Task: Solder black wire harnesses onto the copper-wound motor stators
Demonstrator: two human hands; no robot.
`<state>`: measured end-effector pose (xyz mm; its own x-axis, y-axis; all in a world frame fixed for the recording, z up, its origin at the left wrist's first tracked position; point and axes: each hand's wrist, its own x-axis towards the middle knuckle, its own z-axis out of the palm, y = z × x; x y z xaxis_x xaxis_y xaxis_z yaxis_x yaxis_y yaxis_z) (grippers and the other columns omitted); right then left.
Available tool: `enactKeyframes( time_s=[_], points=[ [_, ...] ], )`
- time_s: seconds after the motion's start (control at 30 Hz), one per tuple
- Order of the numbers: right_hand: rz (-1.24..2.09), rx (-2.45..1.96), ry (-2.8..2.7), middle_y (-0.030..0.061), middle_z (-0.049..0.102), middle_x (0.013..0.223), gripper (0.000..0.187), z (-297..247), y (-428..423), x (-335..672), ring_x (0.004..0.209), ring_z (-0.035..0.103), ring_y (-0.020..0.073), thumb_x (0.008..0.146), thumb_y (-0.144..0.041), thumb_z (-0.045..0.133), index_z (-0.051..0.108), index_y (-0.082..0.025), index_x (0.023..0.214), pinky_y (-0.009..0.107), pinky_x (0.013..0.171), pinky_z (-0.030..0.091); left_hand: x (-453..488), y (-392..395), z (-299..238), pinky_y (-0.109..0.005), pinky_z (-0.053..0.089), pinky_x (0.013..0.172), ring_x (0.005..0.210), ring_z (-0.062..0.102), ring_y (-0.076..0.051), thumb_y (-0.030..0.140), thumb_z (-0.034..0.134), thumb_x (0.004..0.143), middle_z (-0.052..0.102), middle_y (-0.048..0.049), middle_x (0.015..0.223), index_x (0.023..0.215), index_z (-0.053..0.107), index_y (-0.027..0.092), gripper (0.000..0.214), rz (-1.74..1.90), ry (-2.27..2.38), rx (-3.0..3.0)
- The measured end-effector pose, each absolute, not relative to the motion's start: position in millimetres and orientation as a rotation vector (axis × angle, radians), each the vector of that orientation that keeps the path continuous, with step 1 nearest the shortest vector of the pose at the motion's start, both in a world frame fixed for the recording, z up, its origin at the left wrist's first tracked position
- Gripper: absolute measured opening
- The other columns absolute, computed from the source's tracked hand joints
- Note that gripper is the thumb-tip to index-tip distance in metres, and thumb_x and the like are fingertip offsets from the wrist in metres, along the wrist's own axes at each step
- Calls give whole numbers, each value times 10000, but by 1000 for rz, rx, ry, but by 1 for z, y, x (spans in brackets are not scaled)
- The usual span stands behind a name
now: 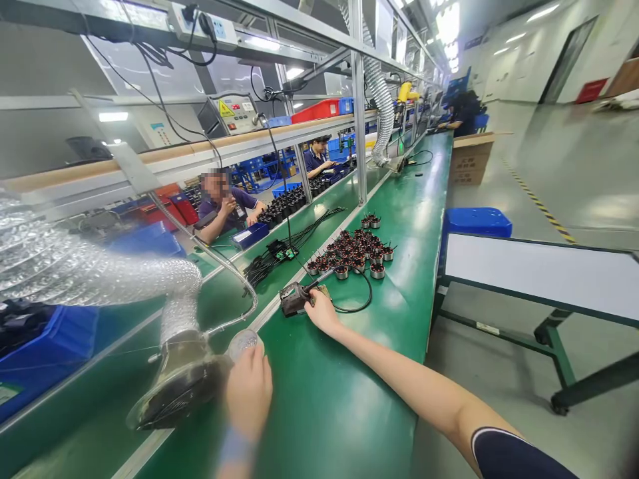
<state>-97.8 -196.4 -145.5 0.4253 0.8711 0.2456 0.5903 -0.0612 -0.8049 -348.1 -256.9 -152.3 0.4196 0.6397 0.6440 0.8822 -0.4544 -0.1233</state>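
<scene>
Soldering iron (295,299) is clasped by the right hand (322,313) on the green bench mat (324,426), just beside rows of wound motor stators (352,253); a clear round disc (243,344) is held in the left hand (248,392). A glossy grey-green factory floor (549,153) is seen beyond the bench.

Your right sleeve (514,459) is the clearest piece of clothing in view: short and dark navy, with a thin pale trim running along its hem. Below that hem, your right forearm (399,362) is bare all the way down to your right hand (322,313). On the other side, a blue band (234,447) circles your left wrist, though it's too blurred to tell the material — a strap or a cuff, perhaps. Your left hand (248,392) is bare too — and just as soft with blur.
</scene>
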Motion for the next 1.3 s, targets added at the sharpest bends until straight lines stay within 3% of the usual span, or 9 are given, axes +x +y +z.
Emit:
enactKeyframes(
  time_s=[0.3, 0.8, 0.93, 1.03, 1.13, 1.3],
  points=[
    [410, -1742, -1297, 77, 736, 1106, 298, -149, -190, -88, 1036, 677, 255, 797, -150, 584, 703, -177, 1069, 345, 913, 507, -340, -257, -152, -352, 507, 737, 855, 657, -239, 126, 520, 940, 693, -135, 1010, 1095, 666, 116, 213, -904, -1091, -2194],
    [667, -1507, -1670, 41, 755, 979, 293, -136, -187, -133, 926, 694, 214, 749, -115, 600, 724, -179, 1006, 295, 841, 521, -323, -274, -147, -310, 574, 677, 780, 658, -195, 83, 452, 936, 665, -93, 900, 1066, 623, 163, 229, -972, -787, -2643],
    [823, -1469, -1776, -21, 683, 635, 270, -131, -167, -125, 581, 668, 149, 746, -80, 588, 701, -167, 975, 221, 571, 512, -292, -288, -149, -347, 601, 726, 853, 678, -217, 127, 461, 938, 678, -115, 998, 1087, 640, 181, 239, -939, -878, -2802],
    [898, -1432, -1841, -53, 648, 589, 271, -127, -154, -121, 490, 626, 105, 752, -53, 584, 681, -163, 980, 172, 492, 472, -253, -284, -151, -428, 578, 922, 1088, 649, -256, 166, 472, 938, 653, -136, 1206, 1213, 623, 185, 314, -842, -850, -2969],
    [844, -1419, -1871, -47, 653, 602, 152, -122, -156, -119, 512, 626, 108, 753, -100, 654, 684, -170, 884, 183, 519, 481, -211, -259, -155, -475, 445, 1115, 1323, 514, -280, 233, 465, 954, 561, -147, 1400, 1355, 549, 157, 417, -672, -835, -3131],
    [481, -1438, -1717, 27, 724, 802, 122, -108, -185, -88, 773, 679, 201, 751, -224, 744, 706, -222, 867, 298, 733, 532, -157, -200, -166, -491, 291, 1204, 1434, 379, -320, 207, 467, 907, 430, -135, 1535, 1451, 466, 137, 549, -501, -960, -3136]
  ],
)
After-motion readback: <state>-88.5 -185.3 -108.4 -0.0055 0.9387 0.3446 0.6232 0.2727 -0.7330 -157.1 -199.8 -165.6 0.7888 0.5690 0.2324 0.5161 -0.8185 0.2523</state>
